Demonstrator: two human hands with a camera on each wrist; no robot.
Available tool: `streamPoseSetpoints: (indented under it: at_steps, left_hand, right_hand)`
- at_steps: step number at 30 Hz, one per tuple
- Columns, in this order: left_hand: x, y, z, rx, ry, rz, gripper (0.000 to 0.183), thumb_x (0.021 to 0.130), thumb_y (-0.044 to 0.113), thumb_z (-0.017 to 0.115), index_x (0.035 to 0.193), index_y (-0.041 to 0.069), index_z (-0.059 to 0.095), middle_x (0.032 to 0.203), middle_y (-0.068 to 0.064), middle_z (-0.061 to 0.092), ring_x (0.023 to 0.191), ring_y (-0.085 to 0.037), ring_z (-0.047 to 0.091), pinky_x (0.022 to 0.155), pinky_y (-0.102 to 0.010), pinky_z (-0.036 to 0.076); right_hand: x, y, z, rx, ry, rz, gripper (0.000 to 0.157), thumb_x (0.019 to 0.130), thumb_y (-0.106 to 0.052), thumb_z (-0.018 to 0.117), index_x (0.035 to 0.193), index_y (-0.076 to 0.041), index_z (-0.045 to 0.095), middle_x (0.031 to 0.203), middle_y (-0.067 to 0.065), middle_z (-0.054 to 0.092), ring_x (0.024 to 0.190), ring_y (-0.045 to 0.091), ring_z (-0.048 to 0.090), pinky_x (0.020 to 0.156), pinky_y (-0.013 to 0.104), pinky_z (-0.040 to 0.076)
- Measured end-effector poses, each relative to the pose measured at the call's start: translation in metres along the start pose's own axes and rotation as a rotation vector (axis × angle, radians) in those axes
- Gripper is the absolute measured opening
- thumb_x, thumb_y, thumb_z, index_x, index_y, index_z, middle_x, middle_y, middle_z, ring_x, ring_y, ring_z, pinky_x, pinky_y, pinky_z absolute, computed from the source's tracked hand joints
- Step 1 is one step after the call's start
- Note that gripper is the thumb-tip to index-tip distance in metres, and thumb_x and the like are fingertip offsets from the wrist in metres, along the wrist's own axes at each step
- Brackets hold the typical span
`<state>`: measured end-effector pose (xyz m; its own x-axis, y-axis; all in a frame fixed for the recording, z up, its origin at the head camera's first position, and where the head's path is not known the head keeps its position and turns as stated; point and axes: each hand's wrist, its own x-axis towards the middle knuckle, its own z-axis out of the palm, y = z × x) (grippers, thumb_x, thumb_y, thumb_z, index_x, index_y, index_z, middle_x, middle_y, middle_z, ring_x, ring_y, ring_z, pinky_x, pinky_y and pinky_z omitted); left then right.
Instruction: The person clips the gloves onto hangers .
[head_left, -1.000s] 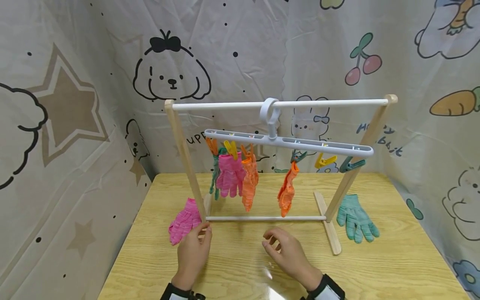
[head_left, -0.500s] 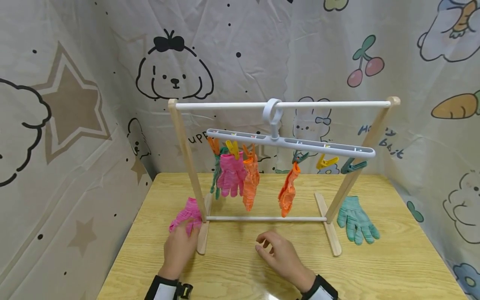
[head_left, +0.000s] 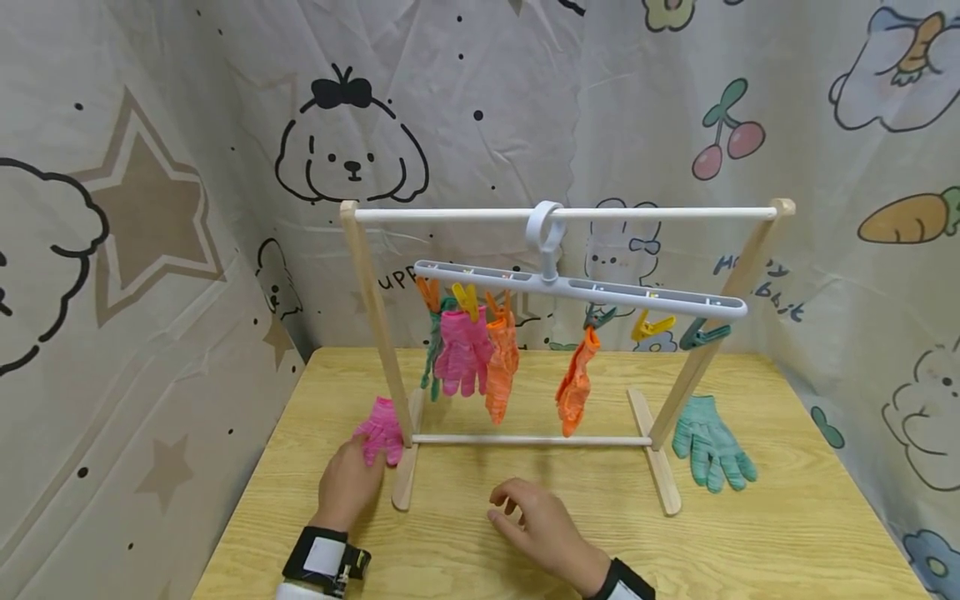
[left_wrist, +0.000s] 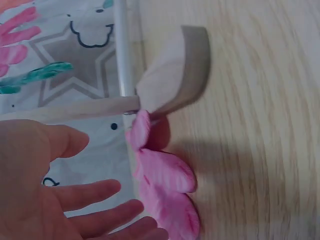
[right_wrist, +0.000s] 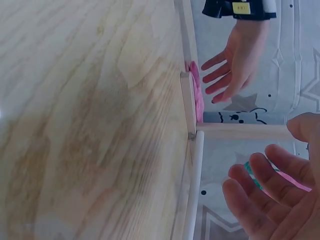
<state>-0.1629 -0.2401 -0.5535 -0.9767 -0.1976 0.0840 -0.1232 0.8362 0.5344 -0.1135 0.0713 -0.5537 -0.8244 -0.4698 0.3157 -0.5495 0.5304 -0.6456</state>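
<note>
My left hand (head_left: 350, 487) reaches over a small pink knit glove (head_left: 382, 431) lying by the rack's left foot. In the left wrist view its fingers are spread beside the glove (left_wrist: 167, 172), holding nothing. My right hand (head_left: 536, 529) hovers in front of the rack with loosely bent fingers and nothing in them. From the grey hanger (head_left: 637, 297), clips hold a green glove (head_left: 433, 350), a pink glove (head_left: 461, 354) and two orange pieces, one left (head_left: 500, 367) and one right of the middle (head_left: 575, 392). A yellow clip (head_left: 652, 325) and a teal clip (head_left: 702, 333) hang with nothing in them.
The wooden rack has a white top bar (head_left: 450, 215), a low white crossbar (head_left: 525, 439) and feet, left (head_left: 405, 479) and right (head_left: 663, 479), on the wooden table (head_left: 465, 558). A green glove (head_left: 711, 442) lies right of the rack. Printed curtain (head_left: 480, 150) surrounds the table.
My left hand has moved left from the rack's left foot to the pink glove on the table, which now lies slightly differently. My right hand has drifted a little left and nearer.
</note>
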Motion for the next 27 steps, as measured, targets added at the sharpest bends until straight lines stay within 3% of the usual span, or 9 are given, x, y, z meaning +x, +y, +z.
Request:
streamPoseSetpoints:
  at_steps: [5,11,17,22,27]
  left_hand:
    - [0.007,-0.005,0.005,0.061,-0.049,-0.008,0.053,0.096,0.024,0.059,0.132,-0.014,0.055,0.121,-0.037,0.064,0.108,-0.054,0.064,0.087,-0.062,0.052]
    - [0.015,-0.008,0.006,0.131,-0.04,-0.025,0.06,0.096,0.028,0.061,0.139,-0.012,0.049,0.117,-0.036,0.066,0.102,-0.053,0.066,0.079,-0.062,0.054]
    - [0.02,-0.01,0.006,0.174,-0.038,-0.041,0.06,0.093,0.028,0.064,0.135,-0.012,0.051,0.114,-0.036,0.067,0.101,-0.053,0.066,0.076,-0.061,0.054]
    - [0.021,-0.012,0.009,0.187,-0.019,-0.032,0.049,0.092,0.026,0.066,0.122,-0.011,0.06,0.103,-0.034,0.068,0.094,-0.054,0.066,0.071,-0.062,0.054]
    - [0.022,-0.014,0.012,0.207,0.016,-0.001,0.033,0.093,0.02,0.066,0.105,-0.011,0.065,0.09,-0.031,0.066,0.084,-0.052,0.065,0.065,-0.062,0.053]
  right_hand:
    - [0.001,-0.002,0.005,0.007,-0.035,-0.013,0.013,0.097,-0.022,0.068,0.102,-0.011,0.069,0.094,-0.001,0.07,0.078,0.009,0.064,0.059,0.013,0.046]
    - [0.004,-0.005,0.008,0.019,-0.066,-0.012,0.015,0.099,-0.026,0.066,0.103,-0.011,0.069,0.095,-0.001,0.07,0.079,0.004,0.063,0.06,0.013,0.047]
    - [0.006,-0.006,0.011,-0.008,-0.052,-0.032,0.012,0.097,-0.022,0.068,0.103,-0.011,0.069,0.094,-0.001,0.07,0.078,0.007,0.064,0.06,0.012,0.046]
    - [0.012,-0.009,0.011,-0.028,-0.056,-0.034,0.014,0.098,-0.025,0.067,0.104,-0.013,0.069,0.096,-0.001,0.071,0.08,0.011,0.066,0.061,0.013,0.047]
    - [0.02,-0.013,0.012,-0.038,-0.085,-0.002,0.017,0.1,-0.031,0.064,0.106,-0.015,0.069,0.099,-0.003,0.071,0.083,0.006,0.065,0.063,0.014,0.047]
